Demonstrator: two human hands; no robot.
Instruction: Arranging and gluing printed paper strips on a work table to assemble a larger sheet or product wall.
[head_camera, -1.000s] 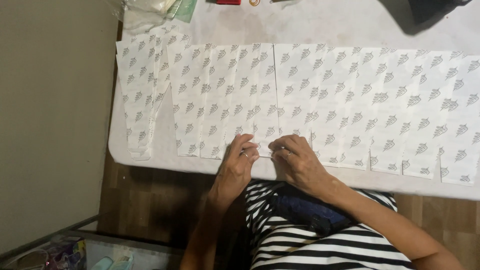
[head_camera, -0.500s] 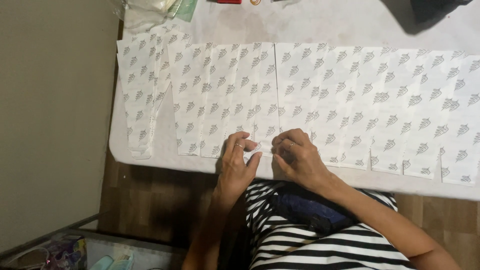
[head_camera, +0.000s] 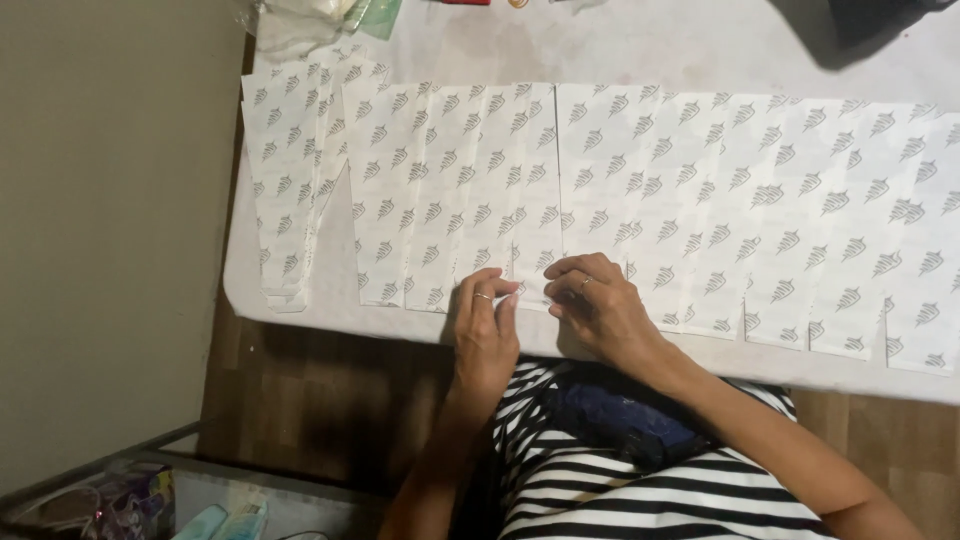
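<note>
White patterned strips (head_camera: 600, 190) under both hands' fingers (head_camera: 505, 298).

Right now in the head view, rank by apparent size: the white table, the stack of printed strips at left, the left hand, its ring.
1. white table
2. stack of printed strips
3. left hand
4. ring

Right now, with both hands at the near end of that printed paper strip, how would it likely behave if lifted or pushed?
The printed paper strip lies fully flat on the table, so it is probably thin, light and floppy when lifted. Pushed, it would likely slide or buckle and disturb the neighbouring strips. The left hand and right hand work its near edge with fingertips, suggesting it creases easily.
</note>
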